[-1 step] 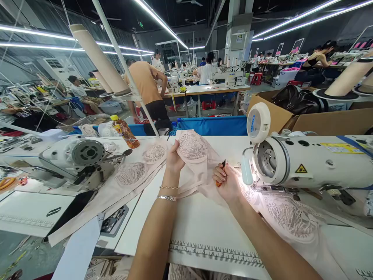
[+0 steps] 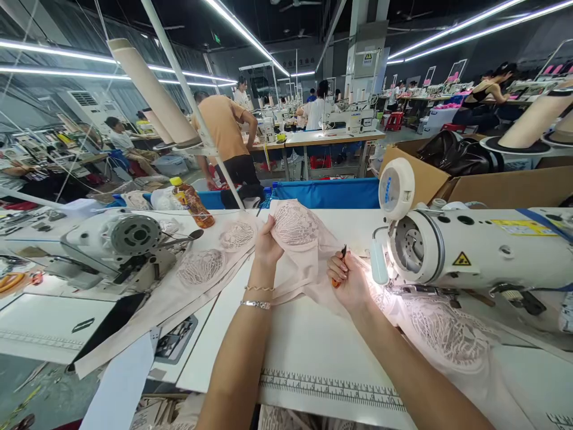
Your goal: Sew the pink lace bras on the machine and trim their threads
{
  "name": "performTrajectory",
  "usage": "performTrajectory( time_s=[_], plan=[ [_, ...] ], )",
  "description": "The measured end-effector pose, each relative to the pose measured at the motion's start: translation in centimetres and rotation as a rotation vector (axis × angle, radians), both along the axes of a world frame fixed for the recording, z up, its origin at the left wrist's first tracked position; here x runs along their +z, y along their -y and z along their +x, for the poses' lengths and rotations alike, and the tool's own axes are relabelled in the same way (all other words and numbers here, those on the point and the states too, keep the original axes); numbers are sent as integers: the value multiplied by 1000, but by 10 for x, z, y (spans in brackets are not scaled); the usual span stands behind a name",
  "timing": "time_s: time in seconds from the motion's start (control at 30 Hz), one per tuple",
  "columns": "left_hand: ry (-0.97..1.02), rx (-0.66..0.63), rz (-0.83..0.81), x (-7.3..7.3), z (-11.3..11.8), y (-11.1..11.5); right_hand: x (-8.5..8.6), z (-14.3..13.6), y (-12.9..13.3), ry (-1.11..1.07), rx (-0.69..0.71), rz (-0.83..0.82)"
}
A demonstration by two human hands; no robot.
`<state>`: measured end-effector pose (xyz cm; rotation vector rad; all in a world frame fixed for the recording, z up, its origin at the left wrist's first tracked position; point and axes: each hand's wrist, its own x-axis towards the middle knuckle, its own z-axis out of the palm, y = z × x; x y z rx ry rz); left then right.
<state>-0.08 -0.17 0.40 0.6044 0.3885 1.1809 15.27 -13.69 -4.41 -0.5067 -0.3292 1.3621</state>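
Observation:
My left hand grips the edge of a pale pink lace bra cup, held up over the white table. Closed around small orange-handled snips with a dark tip, my right hand rests against the fabric, just left of the lit needle area of the right sewing machine. More pink lace fabric lies under and in front of that machine. On the left, another pink piece with two lace cups stretches across the table.
A second sewing machine stands at the left, with a capped bottle behind it. Thread cones rise above. A cardboard box with black material sits behind the right machine. A person in an orange shirt bends over beyond the table.

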Motion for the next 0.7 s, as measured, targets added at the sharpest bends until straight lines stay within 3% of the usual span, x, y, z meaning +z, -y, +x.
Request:
performTrajectory(
  time_s=[0.1,0.2,0.27,0.3,0.37,0.43,0.53,0.6,0.7],
  plan=[
    [15,93,61,24,-12,10,0,-7,15,39,5,-6],
    [51,215,220,57,-41,34,1,-10,48,150,113,-27],
    [2,230,309,67,-64,63,3,-2,73,448,191,-82],
    [-65,199,322,65,-73,82,5,4,84,611,166,-108],
    [-275,63,294,47,-82,125,11,20,100,876,95,-164],
    [-536,-97,253,14,-81,171,19,30,110,1055,91,-183],
    [-947,-144,336,-35,-70,231,22,27,125,1267,327,-107],
    [-1162,-242,592,-51,-68,258,17,21,141,1406,457,-48],
    [-1276,-430,1021,-51,-75,281,3,24,170,1640,401,-33]
  ],
)
